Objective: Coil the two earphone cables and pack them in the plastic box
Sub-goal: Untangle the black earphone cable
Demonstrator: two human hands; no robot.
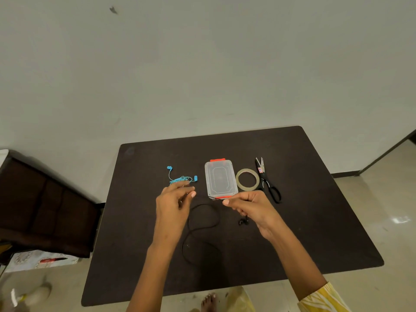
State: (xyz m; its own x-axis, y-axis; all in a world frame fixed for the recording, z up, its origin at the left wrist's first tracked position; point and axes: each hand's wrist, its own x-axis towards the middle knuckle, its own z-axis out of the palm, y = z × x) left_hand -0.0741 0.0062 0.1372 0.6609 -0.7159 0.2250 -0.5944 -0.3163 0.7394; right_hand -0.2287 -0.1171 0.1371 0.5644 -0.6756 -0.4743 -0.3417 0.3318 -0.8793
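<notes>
Our left hand [173, 199] and right hand [245, 204] pinch the black earphone cable [200, 230] by the plastic box [220, 179]; scissors [266, 179] label unreadable

The tabletop [292, 221] under both hands looks dark and matt, faintly grained. Just beyond the right hand [249, 208], the plastic box [221, 179] is clear, smooth plastic with glossy orange clips. To that hand's far right lie a translucent, shiny tape roll [247, 179] and scissors [266, 179] with bare metal blades and black plastic handles. The black earphone cable [202, 230] between the hands looks smooth, rubbery and matt; the blue earphone cable [180, 178] beyond the left hand [173, 203] is glossier.
</notes>
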